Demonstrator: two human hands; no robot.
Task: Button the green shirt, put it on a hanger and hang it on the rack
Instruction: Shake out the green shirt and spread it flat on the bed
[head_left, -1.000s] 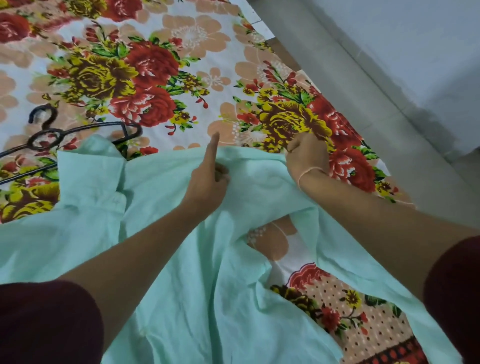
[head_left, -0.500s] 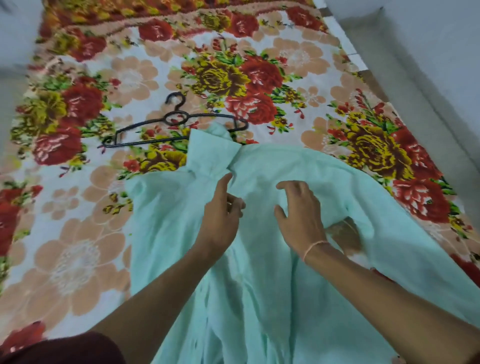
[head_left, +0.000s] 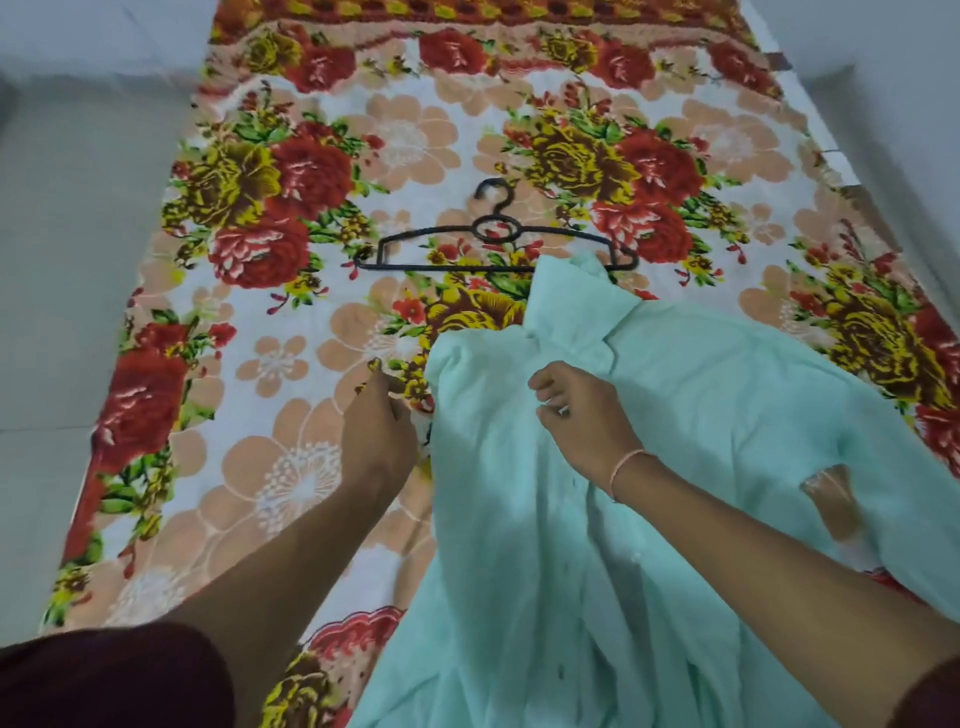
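Floral red-and-yellow bedsheet now carries my pale green cotton shirt just below the black wire hanger, my left hand having slid off to pinch its left edge while my right hand fingers curl into the collar fabric, so buttoning seems next.

Floral bedsheet with red and yellow roses, grey floor

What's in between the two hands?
In the head view, the shirt's left edge and a strip of flowered sheet lie between the left hand and the right hand.
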